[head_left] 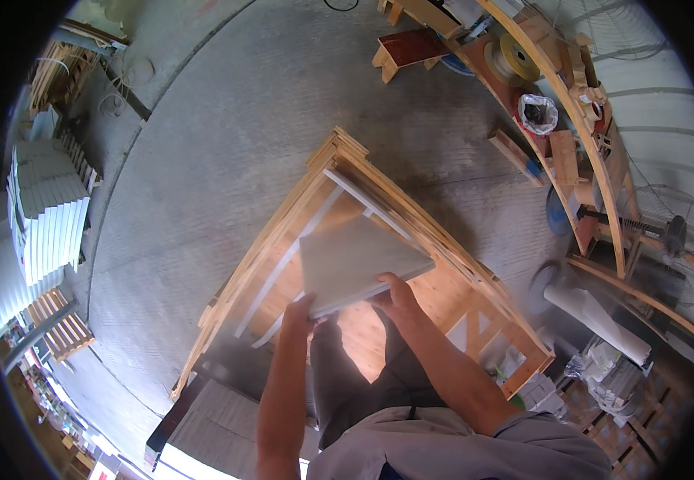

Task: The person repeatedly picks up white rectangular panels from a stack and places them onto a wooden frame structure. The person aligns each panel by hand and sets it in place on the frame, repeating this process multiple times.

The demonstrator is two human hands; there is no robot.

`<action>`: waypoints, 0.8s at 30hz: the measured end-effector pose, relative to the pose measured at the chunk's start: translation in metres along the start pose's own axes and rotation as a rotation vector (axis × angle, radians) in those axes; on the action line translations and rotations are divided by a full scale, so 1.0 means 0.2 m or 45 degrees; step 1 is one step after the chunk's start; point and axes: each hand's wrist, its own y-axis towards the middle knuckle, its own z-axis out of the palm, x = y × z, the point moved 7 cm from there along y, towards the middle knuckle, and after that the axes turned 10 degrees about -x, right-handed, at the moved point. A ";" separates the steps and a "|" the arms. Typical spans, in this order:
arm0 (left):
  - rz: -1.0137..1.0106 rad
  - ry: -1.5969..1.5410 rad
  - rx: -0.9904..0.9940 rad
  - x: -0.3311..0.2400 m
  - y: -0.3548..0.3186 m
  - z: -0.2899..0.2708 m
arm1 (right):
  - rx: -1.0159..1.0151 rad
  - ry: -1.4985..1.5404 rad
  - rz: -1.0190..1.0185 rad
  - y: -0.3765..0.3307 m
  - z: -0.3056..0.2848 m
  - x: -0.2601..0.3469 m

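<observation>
In front of my body is a flat light-grey panel (359, 258), its corners slightly blurred. My left hand (301, 309) grips it at the near left corner. Along the near edge, to the right, my right hand (395, 293) grips it with the thumb on top and the fingers hidden beneath. The panel is over the inside of a large wooden crate (275, 232) with a plywood bottom. White strips (287, 260) run along the crate's inside, partly covered by the panel. My legs are at or inside the crate's near part.
Close on my lower left lies a stack of grey panels (219, 420). Farther left stand stacked white boards (49, 216) and a wooden pallet (61, 324). A shelf (551, 160) at right bears a spool (515, 58); a white roll (599, 320) and a fan (671, 236) are below it.
</observation>
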 end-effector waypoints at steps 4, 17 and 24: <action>-0.110 0.247 0.020 -0.31 0.19 0.06 | -0.084 0.428 -0.031 -0.03 0.08 0.07; -0.383 -0.065 -0.071 -1.01 0.36 0.55 | -0.181 1.073 0.051 -0.12 0.17 0.27; -0.205 -0.236 -0.289 -1.18 0.22 0.68 | 0.037 1.220 -0.008 -0.02 0.37 0.31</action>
